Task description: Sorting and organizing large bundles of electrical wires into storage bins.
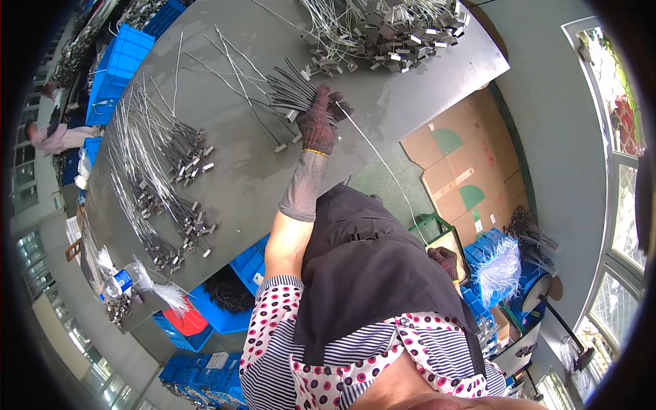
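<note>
My left hand, in a dark knitted glove with a grey sleeve, reaches onto the grey table. It is shut on a fanned bundle of dark thin wires. A single thin pale wire runs from that hand down to the right, off the table's edge. It ends at my right hand, also gloved, which is curled shut low beside my dark apron and partly hidden by it.
A heap of wires with metal end pieces lies at the table's far end, and rows of similar wires lie to the left. Blue crates, a green crate, flattened cardboard and a plastic bottle are around. Another person works at far left.
</note>
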A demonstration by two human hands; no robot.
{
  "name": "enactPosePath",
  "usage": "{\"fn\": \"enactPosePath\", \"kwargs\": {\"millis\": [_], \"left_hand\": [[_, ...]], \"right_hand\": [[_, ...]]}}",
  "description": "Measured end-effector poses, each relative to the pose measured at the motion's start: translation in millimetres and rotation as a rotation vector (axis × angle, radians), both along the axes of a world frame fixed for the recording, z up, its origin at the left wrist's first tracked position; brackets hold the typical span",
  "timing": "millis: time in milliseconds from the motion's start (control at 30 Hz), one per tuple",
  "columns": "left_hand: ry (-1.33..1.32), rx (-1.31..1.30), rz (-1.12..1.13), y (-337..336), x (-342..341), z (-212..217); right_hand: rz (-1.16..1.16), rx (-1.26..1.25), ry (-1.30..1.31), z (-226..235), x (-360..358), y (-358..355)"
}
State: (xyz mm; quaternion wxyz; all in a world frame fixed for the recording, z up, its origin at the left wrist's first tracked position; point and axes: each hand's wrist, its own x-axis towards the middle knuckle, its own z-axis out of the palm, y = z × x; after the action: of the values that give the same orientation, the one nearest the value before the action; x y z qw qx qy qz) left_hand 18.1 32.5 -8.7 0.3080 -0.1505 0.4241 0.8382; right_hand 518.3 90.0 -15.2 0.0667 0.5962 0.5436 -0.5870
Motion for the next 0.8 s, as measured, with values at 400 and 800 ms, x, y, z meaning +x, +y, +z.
{"fn": "enactPosePath", "kwargs": {"millis": [400,800], "left_hand": [[0.035,-0.052,0.059,-19,-7,-2],[0.234,-0.222,0.26,-43,-44,26]], "right_hand": [[0.106,0.013,-0.052,22,-40,22],[0.23,0.006,0.112,8,-139,73]]}}
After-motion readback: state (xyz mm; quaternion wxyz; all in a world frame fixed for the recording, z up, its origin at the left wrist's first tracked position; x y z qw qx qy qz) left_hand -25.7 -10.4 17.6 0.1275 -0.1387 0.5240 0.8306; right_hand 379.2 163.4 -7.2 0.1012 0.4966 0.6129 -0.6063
